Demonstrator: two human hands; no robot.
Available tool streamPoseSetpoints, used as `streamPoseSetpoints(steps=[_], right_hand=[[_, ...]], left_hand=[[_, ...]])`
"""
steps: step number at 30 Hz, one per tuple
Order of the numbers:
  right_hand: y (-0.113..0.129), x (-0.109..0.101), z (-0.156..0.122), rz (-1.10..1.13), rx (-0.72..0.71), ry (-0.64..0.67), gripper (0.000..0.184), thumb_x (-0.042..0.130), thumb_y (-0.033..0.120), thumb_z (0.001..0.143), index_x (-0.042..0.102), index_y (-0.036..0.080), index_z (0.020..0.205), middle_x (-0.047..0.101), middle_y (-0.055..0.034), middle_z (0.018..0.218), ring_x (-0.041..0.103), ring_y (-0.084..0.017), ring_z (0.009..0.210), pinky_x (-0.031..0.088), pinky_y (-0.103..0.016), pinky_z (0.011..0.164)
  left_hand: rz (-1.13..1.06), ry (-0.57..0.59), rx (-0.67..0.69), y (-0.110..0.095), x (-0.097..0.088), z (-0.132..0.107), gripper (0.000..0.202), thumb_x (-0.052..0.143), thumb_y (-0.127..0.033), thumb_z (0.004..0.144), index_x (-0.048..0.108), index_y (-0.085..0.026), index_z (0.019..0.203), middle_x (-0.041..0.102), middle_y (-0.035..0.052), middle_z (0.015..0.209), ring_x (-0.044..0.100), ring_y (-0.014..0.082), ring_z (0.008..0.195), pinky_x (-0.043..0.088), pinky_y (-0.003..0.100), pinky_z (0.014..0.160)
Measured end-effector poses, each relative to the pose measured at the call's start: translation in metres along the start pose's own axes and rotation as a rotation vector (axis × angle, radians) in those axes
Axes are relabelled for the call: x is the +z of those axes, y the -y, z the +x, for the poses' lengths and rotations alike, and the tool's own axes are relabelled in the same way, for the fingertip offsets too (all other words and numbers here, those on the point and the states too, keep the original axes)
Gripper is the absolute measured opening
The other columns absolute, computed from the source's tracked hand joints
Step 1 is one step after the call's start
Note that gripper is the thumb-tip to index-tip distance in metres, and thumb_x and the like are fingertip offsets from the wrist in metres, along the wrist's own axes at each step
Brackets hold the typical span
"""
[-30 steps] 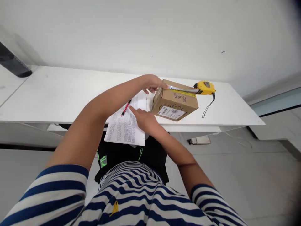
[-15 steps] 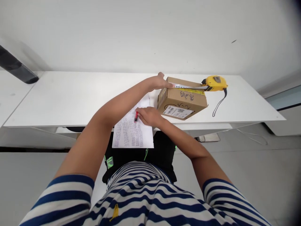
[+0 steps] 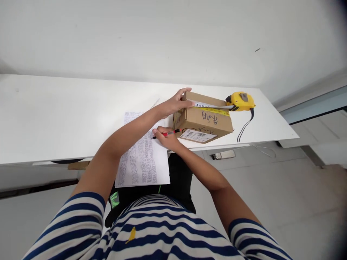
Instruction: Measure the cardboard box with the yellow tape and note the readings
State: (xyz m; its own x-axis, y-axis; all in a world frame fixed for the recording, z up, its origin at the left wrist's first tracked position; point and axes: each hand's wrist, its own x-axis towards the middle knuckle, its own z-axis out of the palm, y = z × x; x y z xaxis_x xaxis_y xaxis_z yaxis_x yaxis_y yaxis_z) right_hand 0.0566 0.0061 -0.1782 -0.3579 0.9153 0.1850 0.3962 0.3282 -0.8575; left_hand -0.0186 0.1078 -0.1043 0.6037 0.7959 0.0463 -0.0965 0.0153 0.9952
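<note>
A brown cardboard box [image 3: 206, 121] with a shipping label and handwriting lies on the white table [image 3: 54, 112]. A yellow tape measure [image 3: 241, 101] rests at the box's far right corner, its blade [image 3: 210, 105] stretched along the box's top edge. My left hand [image 3: 176, 103] pinches the blade's end against the box's left corner. My right hand [image 3: 166, 137] is closed round a red pen [image 3: 166, 133], whose tip sits on a sheet of paper [image 3: 142, 155] filled with small writing, just left of the box.
The paper hangs over the table's near edge above my lap. The tape measure's black wrist strap [image 3: 245, 126] trails toward the table's front edge. A white wall stands behind the table. Grey floor and a white power strip [image 3: 223, 155] lie below on the right.
My right hand went from pointing on the paper to picking up the red pen, and now holds it in a writing grip. My left hand stayed on the tape's end.
</note>
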Motion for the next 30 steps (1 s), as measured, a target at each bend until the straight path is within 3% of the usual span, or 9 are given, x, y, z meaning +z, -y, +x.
streamPoseSetpoints(steps=[3,7,19,30], right_hand=[[0.003,0.002,-0.006,-0.013,-0.029,-0.089,0.071,0.038,0.089,0.091,0.029,0.026,0.058,0.038,0.0025,0.053,0.037,-0.014,0.056,0.033,-0.032,0.059],[0.006,0.002,-0.008,0.075,-0.053,-0.164,0.071,0.044,0.085,0.092,0.028,0.026,0.057,0.034,0.0047,0.052,0.032,-0.011,0.052,0.032,-0.030,0.055],[0.003,0.001,-0.003,0.154,0.026,-0.100,0.066,0.055,0.080,0.089,0.036,0.025,0.056,0.036,0.0054,0.053,0.035,-0.010,0.055,0.033,-0.029,0.057],[-0.001,0.000,-0.002,0.148,0.083,-0.060,0.065,0.058,0.077,0.088,0.037,0.025,0.055,0.037,0.0043,0.054,0.037,-0.012,0.058,0.032,-0.029,0.058]], left_hand=[[-0.027,0.021,-0.022,0.006,-0.001,0.003,0.080,0.080,-0.040,0.081,0.044,-0.030,0.151,0.062,0.0134,0.145,0.060,0.0351,0.138,0.046,0.046,0.116],[-0.059,0.050,-0.012,0.015,-0.001,0.010,0.079,0.081,-0.044,0.080,0.041,-0.036,0.147,0.059,0.0102,0.145,0.055,0.0364,0.144,0.040,0.050,0.121],[-0.146,0.050,0.020,0.022,0.004,0.013,0.073,0.083,-0.039,0.080,0.043,-0.034,0.140,0.061,0.0095,0.135,0.056,0.0378,0.140,0.038,0.057,0.122],[-0.165,0.004,0.023,0.028,0.006,0.019,0.069,0.082,-0.038,0.080,0.044,-0.035,0.137,0.058,0.0082,0.136,0.056,0.0371,0.137,0.042,0.056,0.118]])
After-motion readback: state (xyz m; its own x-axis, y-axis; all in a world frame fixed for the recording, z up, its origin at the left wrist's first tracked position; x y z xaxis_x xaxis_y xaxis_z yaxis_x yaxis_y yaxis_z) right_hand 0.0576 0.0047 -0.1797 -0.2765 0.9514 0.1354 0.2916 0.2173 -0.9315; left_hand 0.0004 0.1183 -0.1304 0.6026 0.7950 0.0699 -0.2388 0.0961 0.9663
